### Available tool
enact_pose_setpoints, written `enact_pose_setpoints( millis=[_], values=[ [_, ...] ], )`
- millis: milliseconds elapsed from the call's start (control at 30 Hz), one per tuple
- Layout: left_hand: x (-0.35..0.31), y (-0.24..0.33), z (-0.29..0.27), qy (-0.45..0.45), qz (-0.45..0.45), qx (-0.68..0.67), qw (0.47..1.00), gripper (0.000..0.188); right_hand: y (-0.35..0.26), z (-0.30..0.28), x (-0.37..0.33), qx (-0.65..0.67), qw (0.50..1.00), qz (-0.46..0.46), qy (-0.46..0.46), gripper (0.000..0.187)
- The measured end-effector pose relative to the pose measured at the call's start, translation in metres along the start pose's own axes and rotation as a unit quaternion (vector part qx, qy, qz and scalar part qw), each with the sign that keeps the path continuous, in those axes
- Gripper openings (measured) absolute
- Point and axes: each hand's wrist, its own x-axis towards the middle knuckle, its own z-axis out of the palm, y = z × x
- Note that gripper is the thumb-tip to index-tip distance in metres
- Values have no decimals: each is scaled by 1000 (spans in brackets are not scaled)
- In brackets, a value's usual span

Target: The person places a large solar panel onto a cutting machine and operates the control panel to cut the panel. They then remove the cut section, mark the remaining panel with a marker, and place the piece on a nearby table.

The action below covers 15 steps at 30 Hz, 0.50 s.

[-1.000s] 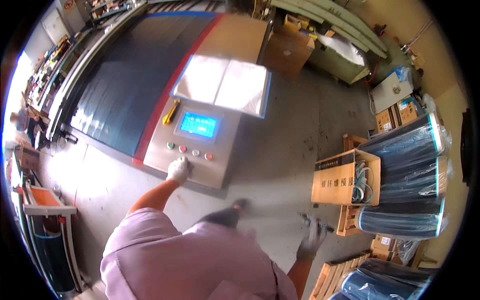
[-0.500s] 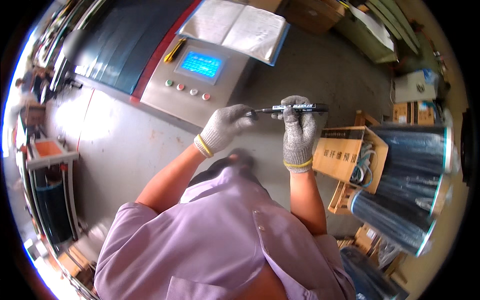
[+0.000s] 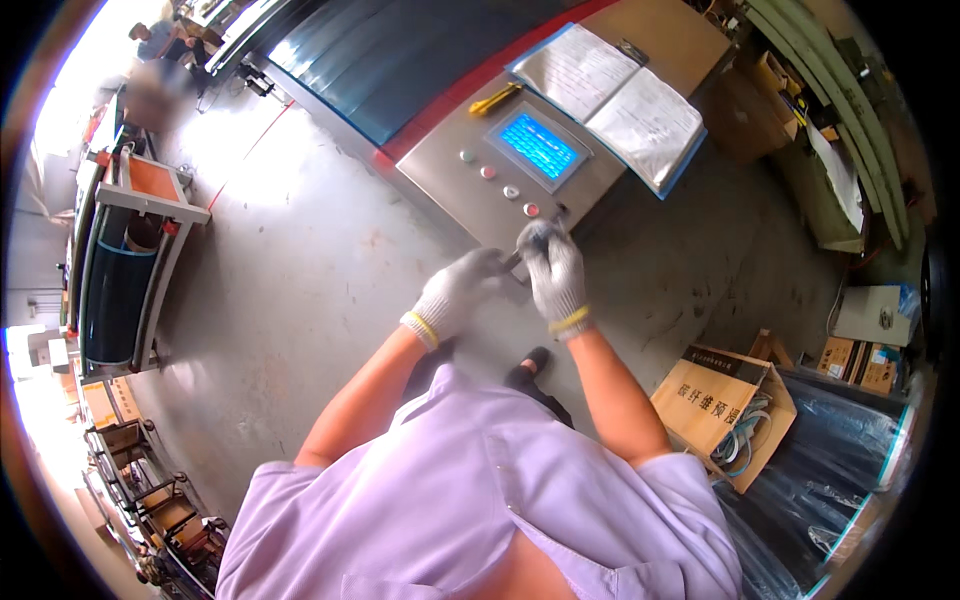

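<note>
My gloved right hand (image 3: 553, 275) grips a black marker (image 3: 516, 261) just off the near edge of a metal control panel (image 3: 440, 165). The marker slants between my hands, its outline smeared and partly covered by fingers. Close to its lower end is my gloved left hand (image 3: 458, 292), with fingers drawn together. Whatever those fingers pinch is blurred; the marker's cap cannot be made out. The panel has a lit blue screen (image 3: 538, 147) and a row of round buttons (image 3: 488, 173). A yellow cutter (image 3: 495, 99) lies on its far side.
An open notebook (image 3: 640, 125) rests beyond the panel, beside a dark machine bed (image 3: 400, 60). To the right stand a wooden box (image 3: 705, 400) with cables and film-wrapped dark rolls (image 3: 830, 430). A rack (image 3: 150, 205) with a dark roll is at left; a seated person (image 3: 160, 42) is far off.
The view has shifted, so the panel sits further right. My hands have come closer together, and the marker has turned from level to slanted, with less of it showing.
</note>
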Motion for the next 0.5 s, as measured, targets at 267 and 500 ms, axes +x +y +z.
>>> enact_pose_setpoints(
  millis=[267,500],
  values=[
    [-50,-173,-181,53,-224,-24,973,36,186,75,160,-478,875,71,-21,25],
    [-66,-312,-319,162,-344,-135,915,38,169,112,163,-595,787,164,-2,32]
  ],
)
